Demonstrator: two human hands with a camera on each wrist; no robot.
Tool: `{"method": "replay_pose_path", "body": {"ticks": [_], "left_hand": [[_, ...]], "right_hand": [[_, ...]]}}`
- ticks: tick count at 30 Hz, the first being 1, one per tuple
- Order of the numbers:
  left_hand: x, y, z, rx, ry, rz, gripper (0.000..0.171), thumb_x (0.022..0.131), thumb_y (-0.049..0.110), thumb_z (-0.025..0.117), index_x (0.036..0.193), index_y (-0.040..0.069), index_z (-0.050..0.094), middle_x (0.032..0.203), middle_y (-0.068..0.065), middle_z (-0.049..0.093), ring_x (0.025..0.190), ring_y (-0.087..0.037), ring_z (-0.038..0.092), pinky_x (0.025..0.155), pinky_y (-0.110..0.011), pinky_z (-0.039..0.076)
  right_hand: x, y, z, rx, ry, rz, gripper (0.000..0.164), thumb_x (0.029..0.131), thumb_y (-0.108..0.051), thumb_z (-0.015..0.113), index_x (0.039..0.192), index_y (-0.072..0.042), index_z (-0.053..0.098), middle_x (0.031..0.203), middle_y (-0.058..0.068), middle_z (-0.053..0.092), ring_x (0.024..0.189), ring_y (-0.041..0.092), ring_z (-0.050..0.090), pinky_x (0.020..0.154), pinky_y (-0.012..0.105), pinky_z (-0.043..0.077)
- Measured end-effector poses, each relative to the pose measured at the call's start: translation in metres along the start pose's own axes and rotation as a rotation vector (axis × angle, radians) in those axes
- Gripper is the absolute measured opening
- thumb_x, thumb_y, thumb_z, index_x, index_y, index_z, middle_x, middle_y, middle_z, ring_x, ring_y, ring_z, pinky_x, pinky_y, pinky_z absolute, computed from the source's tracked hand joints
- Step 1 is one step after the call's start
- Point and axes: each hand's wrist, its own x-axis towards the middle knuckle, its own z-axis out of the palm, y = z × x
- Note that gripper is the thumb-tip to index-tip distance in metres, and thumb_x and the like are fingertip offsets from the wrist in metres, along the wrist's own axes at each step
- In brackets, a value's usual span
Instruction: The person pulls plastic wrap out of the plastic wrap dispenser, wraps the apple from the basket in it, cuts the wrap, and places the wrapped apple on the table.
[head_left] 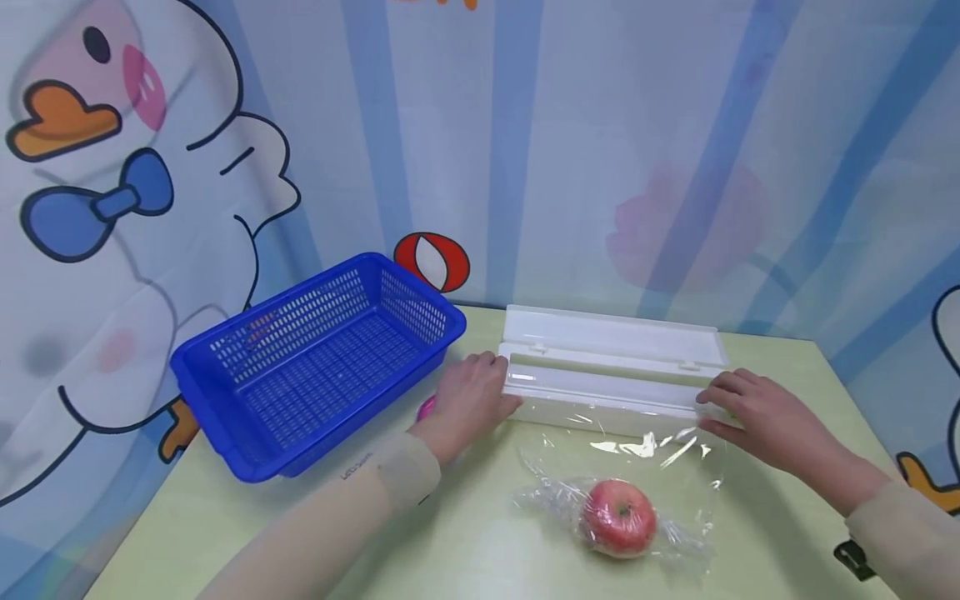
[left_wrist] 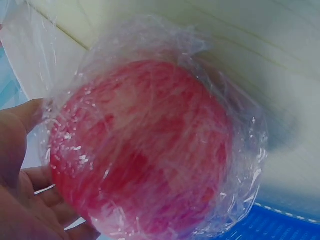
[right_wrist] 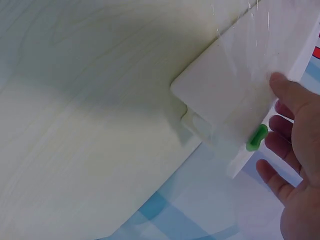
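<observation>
A white cling film dispenser (head_left: 600, 400) lies on the table with its lid (head_left: 615, 329) raised behind. My left hand (head_left: 471, 398) grips its left end, thumb in front. At the right end my right hand (head_left: 772, 425) holds the dispenser, thumb over the film at the front and fingers by a green slider (right_wrist: 257, 138). Clear film (head_left: 637, 448) runs from the dispenser toward me, down to a red apple (head_left: 618, 518) wrapped in film with bunched ends. Another film-wrapped apple (left_wrist: 145, 150) sits beside my left hand, mostly hidden by it in the head view.
A blue plastic basket (head_left: 322, 442) with slotted walls stands on the left of the pale table (head_left: 480, 542). Behind the table hangs a cartoon-printed cloth (head_left: 570, 167). A small black object (head_left: 853, 560) shows by the right sleeve.
</observation>
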Motion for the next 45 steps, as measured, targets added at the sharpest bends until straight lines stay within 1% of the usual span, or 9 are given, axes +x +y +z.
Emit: {"method": "replay_pose_path", "body": {"ticks": [6, 10, 15, 21, 25, 29, 31, 33, 45], "left_hand": [[0.001, -0.001, -0.001, -0.056, 0.067, 0.089, 0.044, 0.086, 0.048, 0.065, 0.114, 0.018, 0.049, 0.108, 0.001, 0.048, 0.098, -0.014, 0.047, 0.089, -0.031, 0.039], [0.002, 0.001, -0.002, -0.152, 0.089, 0.158, 0.028, 0.087, 0.037, 0.068, 0.103, 0.024, 0.049, 0.105, 0.006, 0.044, 0.099, -0.01, 0.042, 0.095, -0.029, 0.034], [-0.001, 0.001, -0.001, -0.258, 0.104, 0.154, 0.018, 0.088, 0.029, 0.068, 0.092, 0.027, 0.05, 0.102, 0.009, 0.042, 0.097, -0.009, 0.04, 0.091, -0.028, 0.033], [-0.008, -0.004, -0.005, -0.418, 0.126, 0.13, 0.017, 0.086, 0.028, 0.069, 0.086, 0.027, 0.052, 0.096, 0.011, 0.047, 0.093, -0.008, 0.043, 0.084, -0.029, 0.035], [-0.013, -0.006, -0.012, -0.585, 0.085, 0.128, 0.017, 0.086, 0.024, 0.07, 0.085, 0.027, 0.053, 0.091, 0.012, 0.048, 0.091, -0.009, 0.047, 0.082, -0.023, 0.037], [-0.021, -0.009, -0.018, -0.735, -0.006, 0.115, 0.018, 0.087, 0.021, 0.069, 0.085, 0.028, 0.053, 0.09, 0.015, 0.05, 0.093, -0.012, 0.051, 0.08, -0.019, 0.04], [-0.027, -0.01, -0.021, -0.776, -0.041, 0.121, 0.017, 0.087, 0.021, 0.069, 0.086, 0.029, 0.054, 0.091, 0.017, 0.051, 0.092, -0.009, 0.052, 0.08, -0.02, 0.042], [-0.032, -0.012, -0.026, -0.798, -0.062, 0.145, 0.017, 0.086, 0.021, 0.07, 0.088, 0.029, 0.055, 0.091, 0.018, 0.053, 0.092, -0.005, 0.052, 0.079, -0.022, 0.043], [-0.067, -0.013, -0.038, -0.773, -0.041, 0.391, 0.018, 0.086, 0.018, 0.069, 0.091, 0.027, 0.054, 0.096, 0.02, 0.054, 0.093, 0.004, 0.049, 0.081, -0.02, 0.042]], "right_hand": [[0.0, -0.002, 0.006, -0.005, 0.06, -0.051, 0.053, 0.099, -0.056, 0.028, 0.085, -0.018, 0.062, 0.086, -0.007, 0.054, 0.077, 0.013, 0.049, 0.064, 0.038, 0.045], [0.0, -0.005, 0.008, -0.028, 0.087, -0.068, 0.056, 0.102, -0.052, 0.023, 0.081, -0.016, 0.06, 0.083, -0.007, 0.053, 0.074, 0.012, 0.048, 0.063, 0.037, 0.044], [-0.001, -0.011, 0.006, -0.032, 0.09, -0.05, 0.055, 0.102, -0.052, 0.022, 0.081, -0.016, 0.059, 0.083, -0.007, 0.052, 0.073, 0.012, 0.047, 0.063, 0.037, 0.044], [-0.005, -0.02, -0.008, 0.017, 0.099, 0.025, 0.05, 0.099, -0.058, 0.026, 0.082, -0.023, 0.058, 0.082, -0.014, 0.051, 0.071, 0.005, 0.048, 0.062, 0.024, 0.042], [-0.011, -0.029, -0.021, 0.071, 0.062, 0.095, 0.043, 0.095, -0.06, 0.031, 0.085, -0.028, 0.057, 0.081, -0.02, 0.049, 0.07, -0.001, 0.049, 0.061, 0.016, 0.04], [-0.017, -0.041, -0.035, 0.126, -0.028, 0.195, 0.013, 0.087, -0.04, 0.066, 0.086, -0.032, 0.056, 0.08, -0.024, 0.048, 0.071, -0.006, 0.047, 0.058, 0.019, 0.043], [-0.02, -0.048, -0.041, 0.146, -0.073, 0.243, 0.024, 0.079, -0.024, 0.076, 0.086, -0.034, 0.056, 0.079, -0.025, 0.047, 0.071, -0.007, 0.046, 0.057, 0.021, 0.043], [-0.023, -0.056, -0.047, 0.159, -0.113, 0.282, 0.034, 0.074, -0.016, 0.079, 0.086, -0.036, 0.054, 0.079, -0.026, 0.047, 0.071, -0.007, 0.046, 0.057, 0.021, 0.043], [-0.047, -0.088, -0.056, 0.205, -0.185, 0.31, 0.04, 0.071, -0.014, 0.08, 0.085, -0.04, 0.053, 0.081, -0.028, 0.046, 0.073, -0.007, 0.045, 0.057, 0.019, 0.043]]}}
